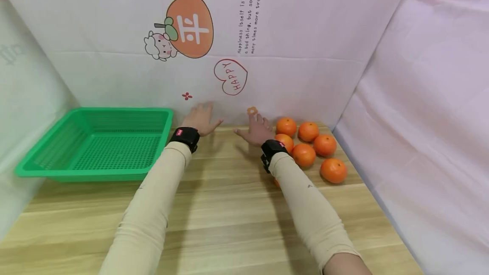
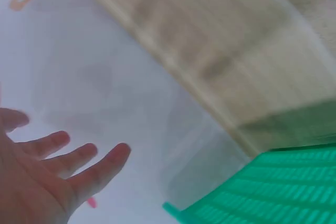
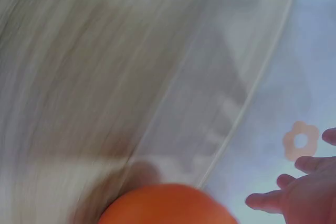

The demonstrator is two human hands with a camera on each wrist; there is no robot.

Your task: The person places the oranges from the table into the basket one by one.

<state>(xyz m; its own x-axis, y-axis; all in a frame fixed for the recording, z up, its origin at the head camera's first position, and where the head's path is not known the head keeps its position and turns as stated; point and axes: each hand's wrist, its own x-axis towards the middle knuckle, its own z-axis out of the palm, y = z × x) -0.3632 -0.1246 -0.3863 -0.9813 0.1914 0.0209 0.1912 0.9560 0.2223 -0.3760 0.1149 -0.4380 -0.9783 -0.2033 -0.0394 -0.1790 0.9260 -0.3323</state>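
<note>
At centre in the head view, the left hand (image 1: 200,120) and right hand (image 1: 259,130) are spread wide; oranges (image 1: 304,155) lie right of centre, the green basket (image 1: 95,175) at left. Left wrist view: left hand lower left, green basket lower right. Right wrist view: one orange (image 3: 168,205) bottom centre, right hand lower right, fingers apart.

A: How's the light in the head view?

B: Bright and even, the printed lettering (image 1: 251,22) readable; soft shadows run beside the sleeves (image 1: 147,211) on the counter (image 1: 225,232), with a pale sheen between them

A: And the wrist views?

B: Dimmer, with a cool cast on the white cloth (image 2: 131,103); the left one is hazy, while in the right one the wood grain smears, the counter's back edge bows, and a soft shadow edges the orange (image 3: 168,205)
</note>
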